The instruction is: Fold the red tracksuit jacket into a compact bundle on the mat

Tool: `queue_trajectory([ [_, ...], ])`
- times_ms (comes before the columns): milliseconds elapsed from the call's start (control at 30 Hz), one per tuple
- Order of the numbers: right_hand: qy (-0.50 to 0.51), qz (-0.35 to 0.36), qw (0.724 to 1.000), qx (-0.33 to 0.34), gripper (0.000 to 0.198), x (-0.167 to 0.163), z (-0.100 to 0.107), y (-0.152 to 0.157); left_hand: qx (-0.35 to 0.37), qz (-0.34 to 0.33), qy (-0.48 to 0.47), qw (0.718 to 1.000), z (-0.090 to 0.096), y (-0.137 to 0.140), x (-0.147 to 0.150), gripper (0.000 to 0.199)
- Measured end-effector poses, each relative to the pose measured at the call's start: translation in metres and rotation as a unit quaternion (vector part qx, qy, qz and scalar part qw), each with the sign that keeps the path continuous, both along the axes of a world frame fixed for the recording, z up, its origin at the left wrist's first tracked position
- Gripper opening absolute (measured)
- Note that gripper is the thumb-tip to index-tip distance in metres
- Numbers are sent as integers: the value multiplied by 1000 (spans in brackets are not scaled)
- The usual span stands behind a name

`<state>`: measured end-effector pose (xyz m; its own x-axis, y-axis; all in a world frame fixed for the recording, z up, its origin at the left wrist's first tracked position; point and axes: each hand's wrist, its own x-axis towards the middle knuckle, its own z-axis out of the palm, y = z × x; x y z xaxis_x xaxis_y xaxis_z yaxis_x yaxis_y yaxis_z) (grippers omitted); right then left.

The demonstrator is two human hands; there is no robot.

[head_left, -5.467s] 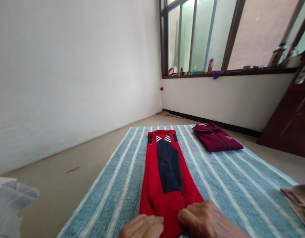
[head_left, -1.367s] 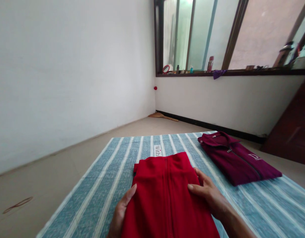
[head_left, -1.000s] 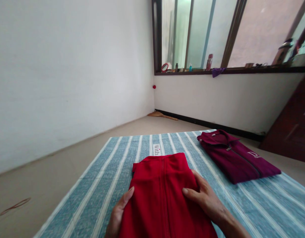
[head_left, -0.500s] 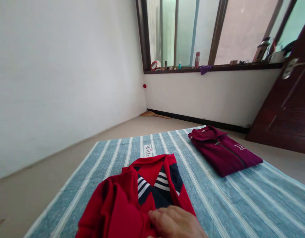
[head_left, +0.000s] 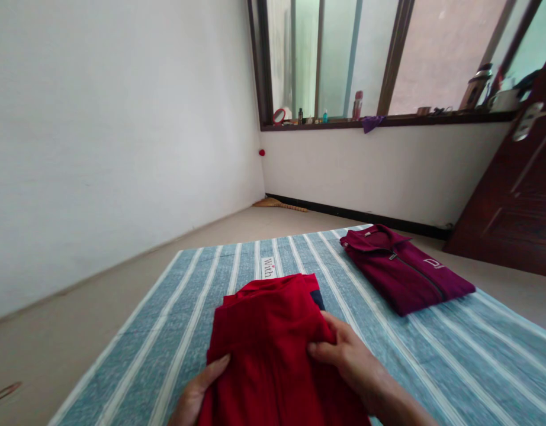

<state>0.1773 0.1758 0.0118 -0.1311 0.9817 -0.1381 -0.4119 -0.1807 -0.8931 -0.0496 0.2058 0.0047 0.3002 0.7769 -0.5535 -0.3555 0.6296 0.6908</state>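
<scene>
A red jacket [head_left: 264,331] lies folded into a narrow bundle at the near middle of the striped cloth [head_left: 175,313]. A bit of its navy trim shows at the right edge, and the striped collar is covered. My left hand [head_left: 202,384] grips the bundle's left side, thumb on top and fingers hidden beneath. On the right side, my right hand [head_left: 348,355] pinches the fabric between thumb and fingers. To the right lies a folded maroon zip jacket [head_left: 406,269], apart from both hands.
A broom [head_left: 279,204] lies on the floor by the corner. Bottles, a round mirror [head_left: 279,116] and a purple cloth [head_left: 371,123] sit along the window sill. The brown door [head_left: 513,201] stands at the right. White wall [head_left: 122,136] runs along the left.
The red jacket's lower part has been folded up over its collar and striped trim. My left hand has come into view on the left side; my right hand has moved up and right.
</scene>
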Motion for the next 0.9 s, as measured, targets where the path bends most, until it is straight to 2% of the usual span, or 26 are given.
queue_trajectory([
  [33, 31, 4, 998, -52, 31, 3, -6, 6, -20, 3, -2, 1000, 0, 4, 5, 41],
  [100, 67, 12, 993, -98, 31, 7, -16, 13, -83, 13, -26, 996, 0, 10, 11, 50],
  [200, 98, 6, 992, -84, 42, 11, -19, 13, -137, 40, -66, 988, 4, 11, 9, 59],
  [267, 113, 0, 991, -68, 49, 12, -11, 10, -126, 49, -68, 989, 11, 10, 6, 58],
  [367, 119, -5, 992, -37, 54, 16, 9, 13, -95, 44, -63, 993, 32, 15, 5, 51],
  [433, 104, -18, 994, -22, 57, 20, 18, 23, -63, 38, -57, 996, 47, 27, 10, 46],
  [500, 79, -42, 996, -19, 59, 23, 18, 41, -47, 24, -44, 998, 55, 44, 17, 43],
  [633, 28, -87, 993, -75, 49, 25, -9, 77, -51, 7, 26, 998, 44, 74, 28, 33],
  [733, 51, -62, 992, -99, 29, 28, -31, 89, -29, 16, 34, 999, 28, 84, 26, 30],
  [833, 108, -39, 985, -132, 22, 33, -39, 94, 20, 30, -6, 999, 22, 88, 18, 27],
  [900, 118, -37, 981, -152, 15, 35, -40, 97, 42, 69, 17, 997, 21, 91, 13, 27],
])
